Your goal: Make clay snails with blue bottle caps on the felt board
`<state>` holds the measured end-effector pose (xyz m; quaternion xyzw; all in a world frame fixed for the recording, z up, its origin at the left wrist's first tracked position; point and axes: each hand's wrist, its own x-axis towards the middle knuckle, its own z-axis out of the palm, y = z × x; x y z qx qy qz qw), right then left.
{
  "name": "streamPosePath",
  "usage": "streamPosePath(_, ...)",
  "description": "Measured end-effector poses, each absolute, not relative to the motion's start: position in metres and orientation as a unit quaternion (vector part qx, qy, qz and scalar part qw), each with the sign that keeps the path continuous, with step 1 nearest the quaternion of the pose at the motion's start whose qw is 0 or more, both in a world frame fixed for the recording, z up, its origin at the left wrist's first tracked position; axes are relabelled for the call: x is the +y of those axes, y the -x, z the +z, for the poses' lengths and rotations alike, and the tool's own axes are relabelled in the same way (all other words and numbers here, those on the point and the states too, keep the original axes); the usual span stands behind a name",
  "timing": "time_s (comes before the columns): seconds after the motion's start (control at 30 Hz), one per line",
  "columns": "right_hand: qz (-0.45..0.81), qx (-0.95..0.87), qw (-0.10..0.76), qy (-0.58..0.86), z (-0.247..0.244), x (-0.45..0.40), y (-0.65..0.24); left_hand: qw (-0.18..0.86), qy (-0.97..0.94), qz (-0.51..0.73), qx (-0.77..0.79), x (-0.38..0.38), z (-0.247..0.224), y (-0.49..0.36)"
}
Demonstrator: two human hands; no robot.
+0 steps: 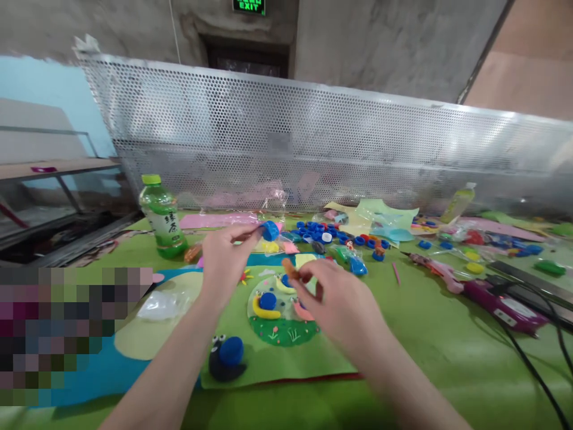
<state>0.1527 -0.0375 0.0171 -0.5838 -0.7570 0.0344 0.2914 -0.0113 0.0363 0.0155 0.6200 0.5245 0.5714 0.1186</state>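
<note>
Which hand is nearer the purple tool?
Right. The right hand is apart from the purple tool, to its left; the left hand is farther left.

Bench (416, 352) has a bright green top and it's pretty cluttered: green tea bottle (165, 224) standing upright at the left, blue sheet (94, 373) front left, loads of blue caps (320, 230) toward the back, skinny pink stick (396, 273), plus a purple glue gun (505, 306) over right.
</note>
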Motion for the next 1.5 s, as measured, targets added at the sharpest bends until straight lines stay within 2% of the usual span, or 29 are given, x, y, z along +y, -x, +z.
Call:
streamPosePath(0.1,0.018,-0.761,0.418,0.496,0.023,-0.034,-0.178,0.075,-0.633,0.595,0.489,0.026,0.013,-0.001)
streamPosePath(0.17,-0.002,-0.766,0.472,0.438,0.024,-0.03,-0.185,0.019,-0.657,0.607,0.446,0.02,0.011,-0.008)
streamPosePath(0.33,-0.049,-0.764,0.521,0.378,0.017,-0.03,-0.189,-0.139,-0.697,0.613,0.344,0.011,0.004,-0.017)
streamPosePath(0.5,-0.116,-0.771,0.513,0.358,0.006,-0.032,-0.194,-0.173,-0.732,0.585,0.302,0.005,0.004,-0.021)
streamPosePath(0.7,-0.166,-0.784,0.466,0.375,-0.001,-0.032,-0.197,-0.243,-0.749,0.538,0.3,0.001,0.01,-0.021)
streamPosePath(1.3,-0.179,-0.795,0.435,0.384,0.005,-0.032,-0.193,-0.248,-0.773,0.493,0.313,-0.005,0.015,-0.024)
streamPosePath(1.5,-0.203,-0.785,0.417,0.411,0.003,-0.03,-0.193,-0.207,-0.749,0.54,0.322,-0.001,0.011,-0.024)
